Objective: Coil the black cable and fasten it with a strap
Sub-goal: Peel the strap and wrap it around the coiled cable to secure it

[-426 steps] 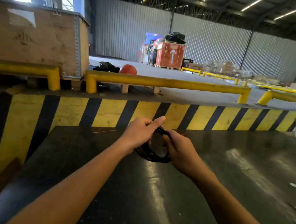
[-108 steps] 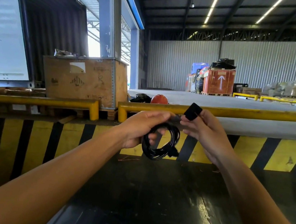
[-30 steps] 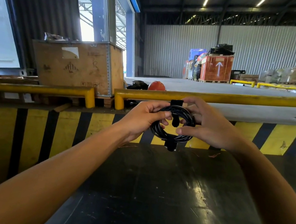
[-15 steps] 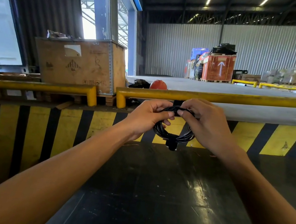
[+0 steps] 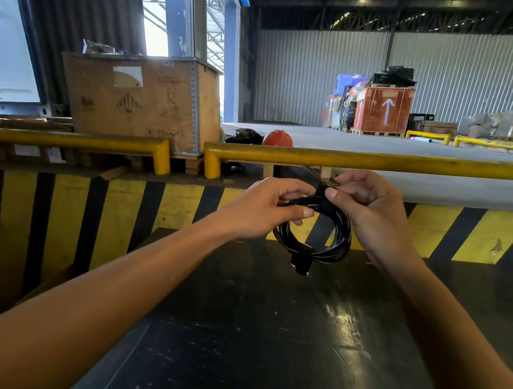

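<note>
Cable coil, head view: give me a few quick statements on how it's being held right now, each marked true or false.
1. Both hands hold the cable clear of the dark table. True.
2. The cable lies stretched out straight. False: it is wound into a round coil.
3. The right hand pinches the strap at the top of the coil. True.
4. The left hand rests flat on the table. False: it grips the coil's upper left side.
5. A plug hangs at the bottom of the coil. True.
6. The yellow rail is nearer the camera than the hands. False: it runs behind them.
</note>
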Demonstrator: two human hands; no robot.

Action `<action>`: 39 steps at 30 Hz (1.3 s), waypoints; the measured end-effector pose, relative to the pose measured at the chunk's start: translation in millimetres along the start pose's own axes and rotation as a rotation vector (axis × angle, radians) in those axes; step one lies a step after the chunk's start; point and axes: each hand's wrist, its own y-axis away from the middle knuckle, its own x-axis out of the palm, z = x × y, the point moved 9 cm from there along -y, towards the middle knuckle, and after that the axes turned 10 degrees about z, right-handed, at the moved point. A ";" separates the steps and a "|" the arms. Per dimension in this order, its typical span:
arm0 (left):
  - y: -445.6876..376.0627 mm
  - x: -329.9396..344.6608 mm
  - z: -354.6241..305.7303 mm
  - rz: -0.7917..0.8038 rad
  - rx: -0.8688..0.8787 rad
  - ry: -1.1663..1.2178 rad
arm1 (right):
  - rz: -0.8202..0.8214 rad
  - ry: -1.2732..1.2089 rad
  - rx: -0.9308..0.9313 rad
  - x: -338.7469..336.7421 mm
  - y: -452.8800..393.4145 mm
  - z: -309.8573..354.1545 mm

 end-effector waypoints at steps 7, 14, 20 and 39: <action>32.1 80.3 81.8 0.192 -0.477 0.768 | -0.206 -0.147 0.179 -0.8 35.5 -56.4; 63.2 130.9 170.9 0.073 -0.696 0.702 | 0.027 0.018 0.522 36.6 85.0 -166.5; 91.8 164.9 219.0 0.059 -0.617 0.039 | 0.168 -0.328 1.059 95.3 170.9 -266.7; 210.4 313.7 286.4 0.604 -0.847 0.006 | 0.441 0.257 1.178 151.2 295.7 -334.2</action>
